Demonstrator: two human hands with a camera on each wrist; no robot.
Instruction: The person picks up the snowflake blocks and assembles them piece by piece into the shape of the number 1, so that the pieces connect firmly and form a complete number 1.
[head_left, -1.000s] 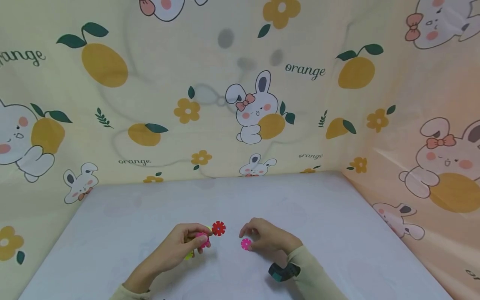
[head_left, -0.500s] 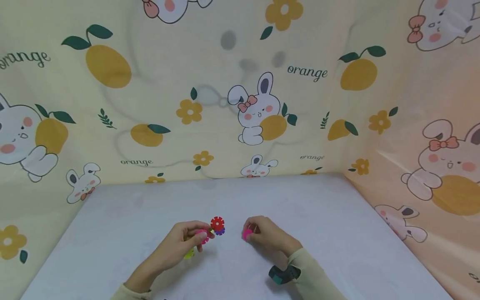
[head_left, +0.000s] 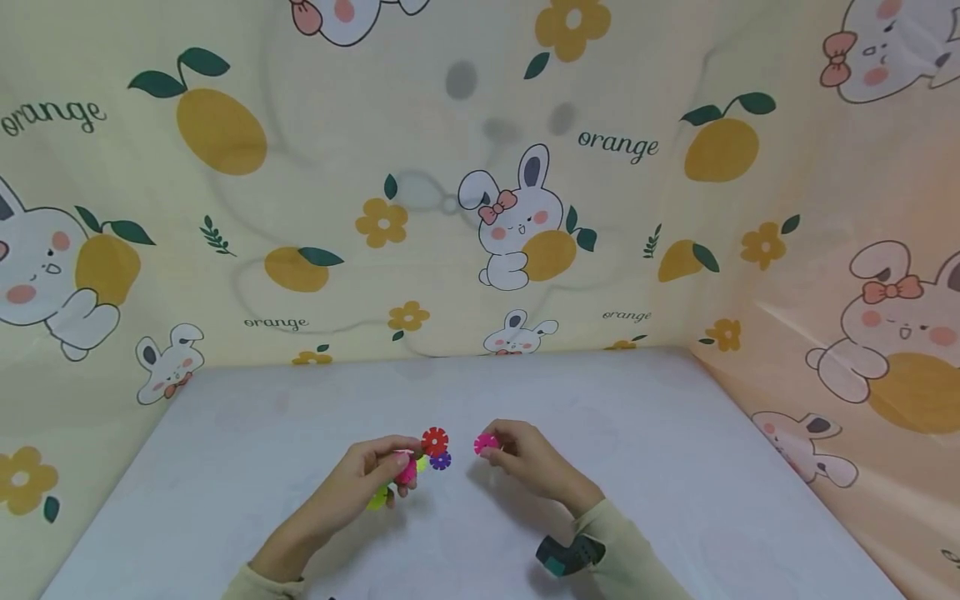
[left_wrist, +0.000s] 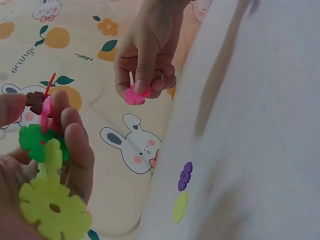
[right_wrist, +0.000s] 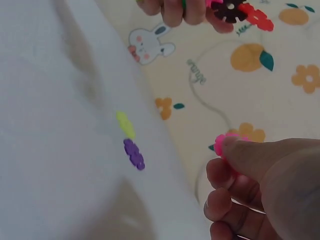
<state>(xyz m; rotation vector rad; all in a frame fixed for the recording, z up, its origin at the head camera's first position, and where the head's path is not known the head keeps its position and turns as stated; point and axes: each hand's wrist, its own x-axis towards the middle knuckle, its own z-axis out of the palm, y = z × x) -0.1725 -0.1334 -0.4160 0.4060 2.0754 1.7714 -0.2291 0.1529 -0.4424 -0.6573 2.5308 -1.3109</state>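
My left hand grips a chain of flower-shaped plastic snowflake discs. In the left wrist view a yellow disc is nearest, followed by a green disc, a pink disc and a brown disc. A red disc sticks out at the chain's far end. Between thumb and fingers, my right hand pinches a single pink disc, raised above the table and apart from the chain. A purple disc and a yellow disc lie close together on the table.
The white tabletop spreads under both hands. Behind it and at the right rises a printed cloth with rabbits and oranges. A dark band sits at the right sleeve.
The right hand has raised its pink disc off the table and moved it slightly away from me. The left hand and its chain have risen a little, and the purple disc has come into sight.
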